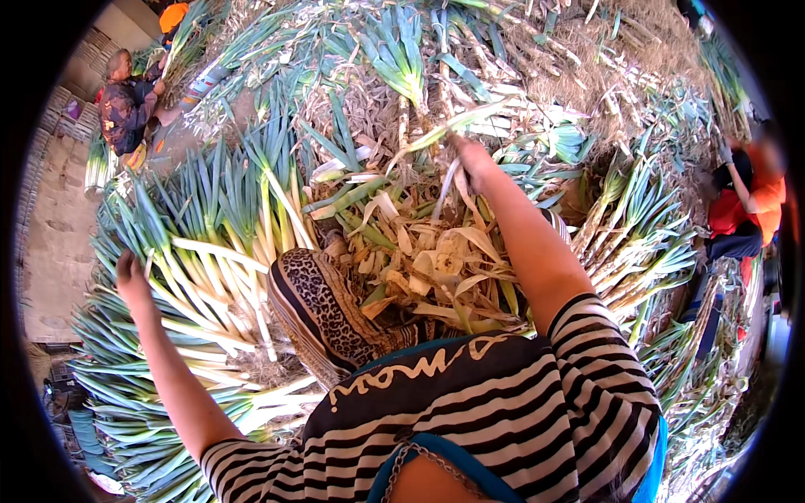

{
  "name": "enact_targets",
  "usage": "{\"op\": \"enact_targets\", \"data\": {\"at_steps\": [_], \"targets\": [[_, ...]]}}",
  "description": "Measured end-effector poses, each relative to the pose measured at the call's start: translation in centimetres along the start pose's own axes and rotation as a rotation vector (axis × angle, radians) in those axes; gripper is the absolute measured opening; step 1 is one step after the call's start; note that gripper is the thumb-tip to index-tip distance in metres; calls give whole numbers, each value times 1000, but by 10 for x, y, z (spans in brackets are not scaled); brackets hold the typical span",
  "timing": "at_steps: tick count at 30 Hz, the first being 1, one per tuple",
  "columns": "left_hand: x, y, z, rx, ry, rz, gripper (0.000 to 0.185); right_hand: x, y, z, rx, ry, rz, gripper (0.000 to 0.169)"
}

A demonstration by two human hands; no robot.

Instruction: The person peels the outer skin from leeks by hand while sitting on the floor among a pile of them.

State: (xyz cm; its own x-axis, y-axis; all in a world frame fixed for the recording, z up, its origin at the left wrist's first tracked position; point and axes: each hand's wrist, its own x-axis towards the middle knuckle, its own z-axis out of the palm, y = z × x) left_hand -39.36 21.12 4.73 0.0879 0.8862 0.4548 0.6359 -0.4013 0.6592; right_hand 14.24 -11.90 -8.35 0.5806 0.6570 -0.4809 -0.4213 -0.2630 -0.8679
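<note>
My left hand (131, 276) is stretched out over the left pile of cleaned green onions (207, 276); whether its fingers touch a stalk I cannot tell. At the upper middle, my right hand (471, 160) is closed around some peeled onion leaves (445, 188), beside a pale green strip. Between my legs lies a heap of dry, yellowish peelings (434, 264). Uncleaned green onions (616, 232) with brown outer layers lie to the right of my right arm, their leaves pointing right.
A person in dark patterned clothes (129, 107) sits at the upper left, and a person in orange (758, 201) sits at the far right. More onions and root-covered stalks (553, 56) spread across the ground ahead. Stacked bricks (60, 107) stand at the left edge.
</note>
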Motion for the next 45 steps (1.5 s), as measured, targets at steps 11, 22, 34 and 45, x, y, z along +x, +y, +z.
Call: {"op": "enact_targets", "data": {"at_steps": [11, 22, 34, 45], "targets": [[-120, 293, 250, -609, -836, 66, 51, -186, 19, -15, -343, -66, -282, 47], [-126, 294, 288, -1643, -630, -774, 46, -198, 58, -1, -997, 157, -768, 45], [-122, 268, 287, -569, -476, -101, 50, -178, 40, 24, -447, 46, -594, 37], [-235, 322, 224, -303, -2092, 551, 53, -131, -15, 2, 145, 152, -186, 45]]}}
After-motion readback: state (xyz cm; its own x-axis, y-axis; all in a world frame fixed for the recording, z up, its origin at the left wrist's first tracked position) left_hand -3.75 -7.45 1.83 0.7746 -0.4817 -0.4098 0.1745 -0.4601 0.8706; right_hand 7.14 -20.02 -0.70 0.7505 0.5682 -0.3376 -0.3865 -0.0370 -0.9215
